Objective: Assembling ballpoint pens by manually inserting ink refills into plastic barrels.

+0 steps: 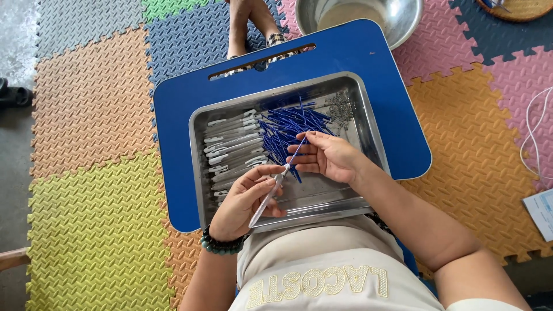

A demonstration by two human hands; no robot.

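Observation:
My left hand (246, 198) grips a clear pen barrel (266, 197), tilted with its open end up and to the right. A thin blue ink refill (296, 153) is pinched in my right hand (328, 156), and its lower end meets the barrel's mouth. Both hands hover over a metal tray (368, 124) resting on a blue lap desk (173, 115). Inside the tray lie a row of clear barrels with white clips (233, 144), a heap of blue refills (288, 124) and a small pile of tiny metal springs (341, 107).
A steel bowl (403, 20) sits beyond the desk's far edge. Another person's bare feet (245, 26) rest on the coloured foam floor mats (92, 103). A white cable (533, 132) and a paper (541, 213) lie at the right. A woven basket (518, 8) shows at the top right.

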